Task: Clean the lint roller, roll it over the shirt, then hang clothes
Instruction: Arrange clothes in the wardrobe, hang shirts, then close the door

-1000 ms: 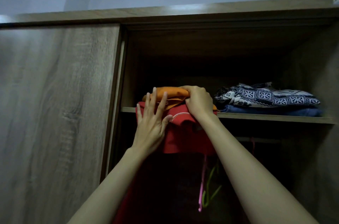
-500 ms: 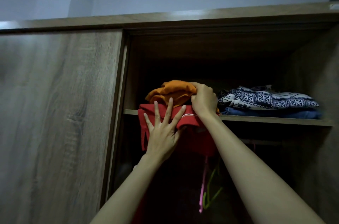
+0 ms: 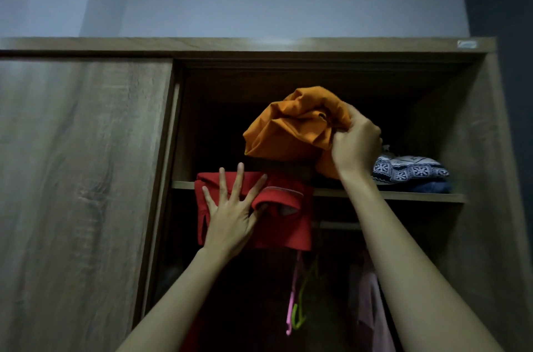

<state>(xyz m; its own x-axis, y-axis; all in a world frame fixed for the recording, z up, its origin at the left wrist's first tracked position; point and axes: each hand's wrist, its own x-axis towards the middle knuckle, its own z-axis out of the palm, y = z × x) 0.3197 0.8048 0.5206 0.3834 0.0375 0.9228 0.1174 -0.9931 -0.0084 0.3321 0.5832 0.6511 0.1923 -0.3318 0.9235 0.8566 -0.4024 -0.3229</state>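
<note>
Orange cloth filled the right hand (image 3: 356,147), whose fingers were curled tight round a fold of the orange garment (image 3: 294,127). Half a second before, that garment had only begun to rise from the pile. Now it hung crumpled in the dark opening, lifted clear above the shelf (image 3: 389,195) and apart from the red shirt (image 3: 288,233) it had lain on.

The left hand (image 3: 230,213), fingers straight and spread, pressed flat on the red shirt as it had earlier. That shirt stayed draped over the shelf's front edge, its collar just beside the thumb.

To the right on the shelf, the patterned cloth (image 3: 409,170) lay folded on a blue cloth (image 3: 432,186), neither one moved. Below the shelf hung a pink hanger (image 3: 290,314) and a green hanger (image 3: 300,308). The wardrobe door (image 3: 80,178) stood closed on the left.
</note>
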